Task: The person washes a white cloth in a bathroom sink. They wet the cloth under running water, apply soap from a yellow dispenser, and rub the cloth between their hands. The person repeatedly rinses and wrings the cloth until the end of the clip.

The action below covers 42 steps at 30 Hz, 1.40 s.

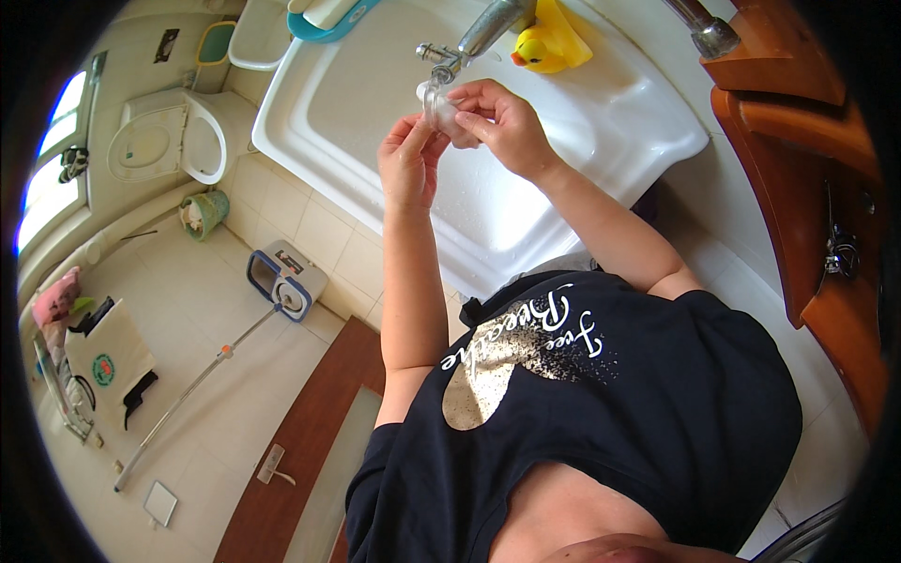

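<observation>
My left hand (410, 158) and my right hand (503, 123) are close together over the white sink basin (486, 211), just below the metal tap (486, 35). Between my fingertips is a small, wet, whitish, partly translucent thing (445, 116); what it is cannot be made out. Both hands pinch it, thumbs against its near side. Clear water (433, 88) appears to run from the tap's spout onto it. My fingers hide part of its lower side.
A yellow toy duck (545, 51) sits on the basin's rim beside the tap. A turquoise tray (327, 24) rests at the far edge. Wooden cabinetry (760, 204) rises on the right. To the left are a toilet (169, 137), a waste bin (204, 214) and a mop bucket (287, 278).
</observation>
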{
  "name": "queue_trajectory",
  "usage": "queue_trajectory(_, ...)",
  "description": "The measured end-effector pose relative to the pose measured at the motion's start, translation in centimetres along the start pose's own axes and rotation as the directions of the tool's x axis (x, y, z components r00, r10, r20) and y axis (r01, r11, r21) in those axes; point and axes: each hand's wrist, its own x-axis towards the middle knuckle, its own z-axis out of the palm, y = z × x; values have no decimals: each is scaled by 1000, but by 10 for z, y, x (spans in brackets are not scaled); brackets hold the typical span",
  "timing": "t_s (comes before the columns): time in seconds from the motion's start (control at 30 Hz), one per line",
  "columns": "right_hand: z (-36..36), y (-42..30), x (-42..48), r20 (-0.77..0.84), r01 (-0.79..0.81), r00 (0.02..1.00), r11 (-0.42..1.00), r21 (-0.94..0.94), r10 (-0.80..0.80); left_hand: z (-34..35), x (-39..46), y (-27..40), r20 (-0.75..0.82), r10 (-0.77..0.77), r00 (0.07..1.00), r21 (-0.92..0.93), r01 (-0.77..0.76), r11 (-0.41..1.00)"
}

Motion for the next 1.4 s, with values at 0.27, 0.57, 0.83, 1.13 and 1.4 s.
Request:
queue_trajectory(0.27, -6, -2, 3, 12, -161, 987, 965, 207, 162, -6, -3, 8, 18, 4, 1000, 130, -7, 991)
queue_trajectory(0.57, -7, 0, 6, 110, -328, 945, 886, 326, 309, -6, -5, 10, 44, 28, 999, 242, -38, 970)
queue_trajectory(0.83, -4, 5, 10, 90, -427, 885, 718, 549, 458, -5, -2, 6, -21, 54, 998, 222, -48, 974)
queue_trajectory(1.13, 16, 26, 8, -4, -64, 998, 976, -206, 65, -6, 6, -8, 24, 210, 977, 219, -210, 953)
queue_trajectory(1.4, 37, 27, 25, 71, -144, 984, 963, -229, 164, -24, 23, -33, -387, -54, 920, 219, 148, 964)
